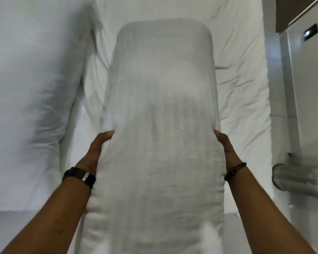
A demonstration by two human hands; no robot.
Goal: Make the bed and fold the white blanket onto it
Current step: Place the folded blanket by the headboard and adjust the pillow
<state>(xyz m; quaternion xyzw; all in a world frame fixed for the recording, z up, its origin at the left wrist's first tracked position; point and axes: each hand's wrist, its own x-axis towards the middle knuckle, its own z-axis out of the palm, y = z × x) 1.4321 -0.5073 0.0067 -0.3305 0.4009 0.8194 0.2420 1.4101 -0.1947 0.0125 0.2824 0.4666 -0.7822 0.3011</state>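
wrinkled bed [246, 74] beneath; folded white blanket [160, 110], long axis running away from the person, gripped at its sides by left hand [97, 149] and right hand [226, 149].

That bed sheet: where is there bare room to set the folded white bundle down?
Bare sheet shows right of the folded blanket, out to the bed's right edge, and a narrow strip between it and the big white bedding heap. The left side is crowded. Left hand and right hand flank the blanket.
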